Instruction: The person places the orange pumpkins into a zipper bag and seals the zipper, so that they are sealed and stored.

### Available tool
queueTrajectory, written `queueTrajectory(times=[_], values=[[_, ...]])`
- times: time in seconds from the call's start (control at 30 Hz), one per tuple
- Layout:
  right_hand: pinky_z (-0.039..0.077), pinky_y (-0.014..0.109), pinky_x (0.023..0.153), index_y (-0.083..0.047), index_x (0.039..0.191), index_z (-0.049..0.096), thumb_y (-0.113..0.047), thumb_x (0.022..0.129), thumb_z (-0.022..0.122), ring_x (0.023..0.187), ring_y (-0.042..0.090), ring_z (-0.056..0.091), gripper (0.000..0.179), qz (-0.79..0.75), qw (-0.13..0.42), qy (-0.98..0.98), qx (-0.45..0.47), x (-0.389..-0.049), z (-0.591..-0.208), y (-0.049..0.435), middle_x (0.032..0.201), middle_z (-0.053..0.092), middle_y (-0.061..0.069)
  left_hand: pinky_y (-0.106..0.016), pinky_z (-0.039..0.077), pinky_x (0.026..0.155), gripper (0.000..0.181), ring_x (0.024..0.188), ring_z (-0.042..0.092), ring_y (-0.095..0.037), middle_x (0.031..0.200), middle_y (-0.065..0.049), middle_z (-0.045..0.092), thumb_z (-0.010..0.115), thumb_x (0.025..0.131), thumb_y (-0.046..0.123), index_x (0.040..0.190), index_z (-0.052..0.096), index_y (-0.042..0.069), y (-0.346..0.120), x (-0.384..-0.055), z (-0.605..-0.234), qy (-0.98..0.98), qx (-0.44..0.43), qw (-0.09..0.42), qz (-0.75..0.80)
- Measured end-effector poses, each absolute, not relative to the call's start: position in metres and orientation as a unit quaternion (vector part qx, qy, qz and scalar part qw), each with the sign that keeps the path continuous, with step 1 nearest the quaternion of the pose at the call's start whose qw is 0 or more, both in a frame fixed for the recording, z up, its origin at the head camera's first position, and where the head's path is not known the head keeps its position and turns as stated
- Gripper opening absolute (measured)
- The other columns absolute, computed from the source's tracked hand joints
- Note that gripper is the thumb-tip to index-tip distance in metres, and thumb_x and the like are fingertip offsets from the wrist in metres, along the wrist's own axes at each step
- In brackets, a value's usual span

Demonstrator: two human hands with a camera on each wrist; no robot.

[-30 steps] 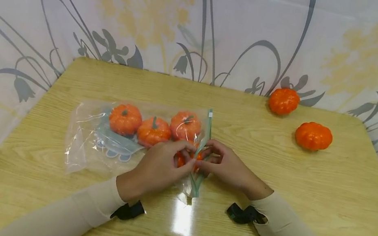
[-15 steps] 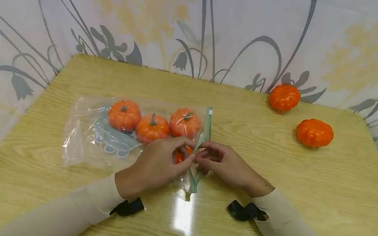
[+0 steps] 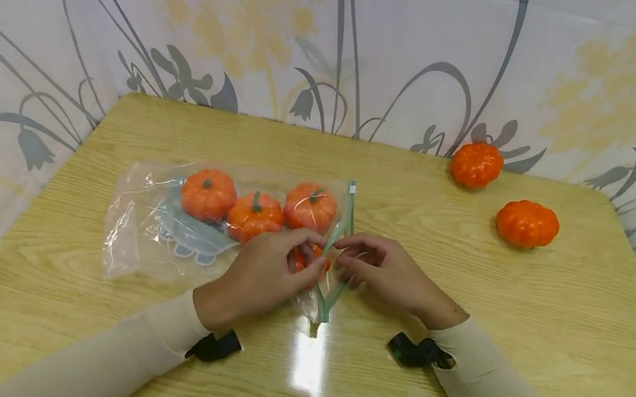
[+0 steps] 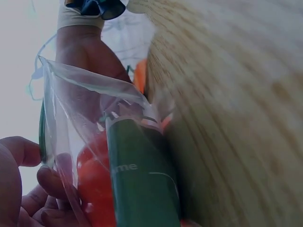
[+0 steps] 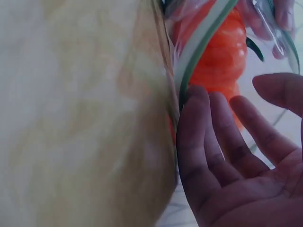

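A clear zip bag point(image 3: 130, 217) with a green zip strip point(image 3: 349, 210) lies on its side, its mouth toward the right. Inside are several small orange pumpkins point(image 3: 209, 194); one by the mouth point(image 5: 220, 52) is partly covered by my left hand. My left hand point(image 3: 266, 270) pinches the upper edge of the mouth between thumb and fingers point(image 4: 29, 151). My right hand point(image 3: 390, 272) is just right of the mouth, its fingers loosely bent and thumb apart. In the right wrist view its fingertips point(image 5: 196, 94) are right at the lower zip strip, gripping nothing.
Two loose orange pumpkins stand at the back right of the wooden table point(image 3: 516, 369), one point(image 3: 476, 165) near the back edge and the other point(image 3: 527, 224) closer. Behind the table hangs a flower-patterned cloth point(image 3: 392, 44). Each wrist wears a black camera mount point(image 3: 421, 352).
My right hand has drawn slightly right, its fingertips parting from the upper edge that my left hand pinches. The mouth gapes a little more. The pumpkins stay in place.
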State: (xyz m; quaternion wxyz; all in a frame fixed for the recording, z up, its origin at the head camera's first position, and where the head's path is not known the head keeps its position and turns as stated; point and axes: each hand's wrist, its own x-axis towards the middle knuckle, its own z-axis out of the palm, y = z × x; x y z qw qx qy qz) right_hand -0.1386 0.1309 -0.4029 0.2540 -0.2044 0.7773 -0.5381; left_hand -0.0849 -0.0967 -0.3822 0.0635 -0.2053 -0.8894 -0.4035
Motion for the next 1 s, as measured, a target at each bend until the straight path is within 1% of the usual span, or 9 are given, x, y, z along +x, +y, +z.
queueTrajectory(times=[0.2, 0.33, 0.5, 0.67, 0.8, 0.87, 0.9, 0.93, 1.0], values=[[0.059, 0.038, 0.072, -0.004, 0.127, 0.063, -0.019, 0.1, 0.06, 0.083, 0.029, 0.07, 0.031, -0.538, 0.212, 0.793, -0.19, -0.146, -0.394, 0.143, 0.107, 0.068, 0.02, -0.02, 0.046, 0.054, 0.018, 0.06, 0.052, -0.003, 0.081, 0.007, 0.067, 0.069, 0.092, 0.018, 0.109, 0.07, 0.012, -0.099, -0.088, -0.385, -0.886, -0.201, 0.06, -0.415], [0.059, 0.035, 0.075, -0.002, 0.126, 0.063, -0.02, 0.1, 0.061, 0.088, 0.029, 0.069, 0.031, -0.527, 0.166, 0.814, -0.182, -0.153, -0.386, 0.153, 0.109, 0.068, 0.02, -0.021, 0.046, 0.052, 0.02, 0.057, 0.051, -0.002, 0.081, 0.007, 0.068, 0.068, 0.093, 0.02, 0.111, 0.071, 0.012, -0.1, -0.09, -0.385, -0.886, -0.194, 0.061, -0.417], [0.059, 0.03, 0.079, -0.001, 0.126, 0.063, -0.023, 0.1, 0.06, 0.093, 0.026, 0.068, 0.033, -0.505, 0.123, 0.84, -0.158, -0.159, -0.378, 0.168, 0.113, 0.065, 0.021, -0.021, 0.046, 0.053, 0.021, 0.059, 0.052, -0.002, 0.082, 0.007, 0.068, 0.068, 0.093, 0.021, 0.112, 0.07, 0.012, -0.101, -0.091, -0.384, -0.889, -0.188, 0.053, -0.414], [0.057, 0.022, 0.08, -0.002, 0.128, 0.062, -0.025, 0.101, 0.058, 0.097, 0.019, 0.067, 0.035, -0.49, 0.074, 0.859, -0.13, -0.167, -0.37, 0.183, 0.118, 0.064, 0.02, -0.021, 0.045, 0.054, 0.02, 0.061, 0.052, -0.005, 0.081, 0.007, 0.066, 0.066, 0.093, 0.02, 0.111, 0.07, 0.013, -0.101, -0.095, -0.383, -0.891, -0.182, 0.052, -0.413], [0.052, 0.013, 0.082, -0.002, 0.129, 0.061, -0.025, 0.101, 0.058, 0.098, 0.004, 0.064, 0.037, -0.475, 0.034, 0.873, -0.107, -0.171, -0.367, 0.197, 0.122, 0.064, 0.019, -0.022, 0.045, 0.055, 0.02, 0.061, 0.052, -0.005, 0.081, 0.008, 0.066, 0.066, 0.094, 0.021, 0.112, 0.07, 0.013, -0.1, -0.096, -0.382, -0.892, -0.184, 0.047, -0.411], [0.049, 0.01, 0.083, -0.002, 0.129, 0.062, -0.025, 0.101, 0.058, 0.102, 0.001, 0.061, 0.037, -0.457, 0.01, 0.885, -0.094, -0.172, -0.367, 0.203, 0.124, 0.064, 0.018, -0.021, 0.046, 0.055, 0.022, 0.062, 0.052, -0.004, 0.082, 0.009, 0.066, 0.065, 0.095, 0.022, 0.114, 0.07, 0.013, -0.1, -0.097, -0.382, -0.893, -0.188, 0.039, -0.407], [0.047, 0.01, 0.085, -0.003, 0.129, 0.062, -0.025, 0.101, 0.058, 0.104, 0.003, 0.06, 0.037, -0.444, -0.005, 0.891, -0.09, -0.172, -0.368, 0.207, 0.124, 0.064, 0.017, -0.021, 0.046, 0.055, 0.023, 0.062, 0.053, -0.004, 0.082, 0.009, 0.066, 0.065, 0.095, 0.022, 0.115, 0.07, 0.013, -0.1, -0.098, -0.381, -0.893, -0.188, 0.035, -0.407], [0.048, 0.014, 0.088, -0.003, 0.129, 0.062, -0.025, 0.101, 0.058, 0.107, 0.007, 0.059, 0.036, -0.432, -0.023, 0.897, -0.088, -0.173, -0.368, 0.21, 0.125, 0.064, 0.016, -0.021, 0.046, 0.055, 0.023, 0.063, 0.053, -0.004, 0.082, 0.009, 0.066, 0.065, 0.095, 0.022, 0.116, 0.07, 0.013, -0.099, -0.098, -0.381, -0.893, -0.189, 0.033, -0.407], [0.049, 0.027, 0.096, -0.001, 0.128, 0.063, -0.021, 0.1, 0.058, 0.113, 0.02, 0.058, 0.034, -0.41, -0.059, 0.906, -0.09, -0.175, -0.367, 0.216, 0.127, 0.062, 0.018, -0.022, 0.047, 0.055, 0.024, 0.063, 0.054, -0.004, 0.083, 0.01, 0.067, 0.065, 0.095, 0.022, 0.117, 0.07, 0.013, -0.099, -0.1, -0.38, -0.895, -0.189, 0.032, -0.404]])
